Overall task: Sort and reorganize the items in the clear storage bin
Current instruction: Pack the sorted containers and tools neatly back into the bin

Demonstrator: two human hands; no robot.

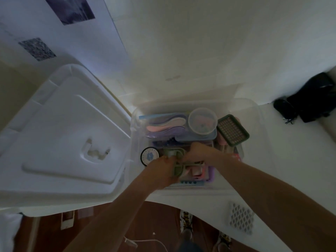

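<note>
Two bare hands meet low in the centre of the frame, inside a clear storage bin (pixel 135 124) that stands on a white table (pixel 272 160). Between them is a sage-green plastic tray (pixel 179 161) with rounded corners and divided sections. The left hand (pixel 160 171) curls its fingers round the tray's left edge; the right hand (pixel 196 153) holds its upper right edge from above. Both grips look closed on the tray, though the dim light and blur make the fingers hard to read.

The tray's long axis seems to run from upper left to lower right, so each hand sits at one end, neither clearly nearer. It lies over the near half of the bin, on top of pink and purple items.

Toward the top of the bin are a zip bag of pastel spoons (pixel 163 122), a round clear tub (pixel 202 120) and, tilted against the right wall, a green grid soap dish (pixel 233 130). A round black-rimmed tin (pixel 150 156) sits just left of the tray.

The bin's white lid (pixel 63 139) lies at the left of the frame.
</note>
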